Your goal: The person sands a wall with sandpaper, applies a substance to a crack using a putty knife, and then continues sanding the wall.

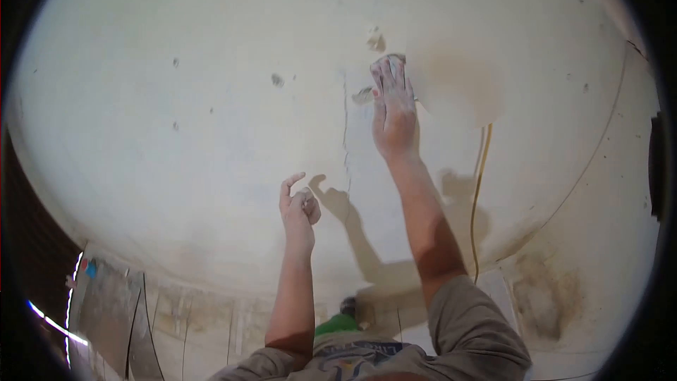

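for good work here, i'd judge, the left side matters least: the bare left hand (pixel 301 203) is best kept clear of the off-white painted wall (pixel 233 14), low and out of the way. right of it, the thin dark vertical crack (pixel 346 131) calls for light pressure, so that no edge flakes. further right, beside the small grey chipped hollow (pixel 363 95) and just below the rough pale broken patch (pixel 376 39), the thin greyish sheet (pixel 398 59) is best kept flat, pressed evenly by all the fingers, with short, steady strokes rather than a tipped edge.

as for the grip, the left one is half open: the index finger crooks outward, the others curl in, and nothing shows in it; it seems just off the wall, its shadow falling beside it. the bare, dusty right hand (pixel 395 106) lies flat, fingers long and close together, holding the sheet pinned between them and the wall; whether the thumb also clips it, i cannot tell. rightmost, the slim yellow cord (pixel 481 191) hangs apart from both hands.
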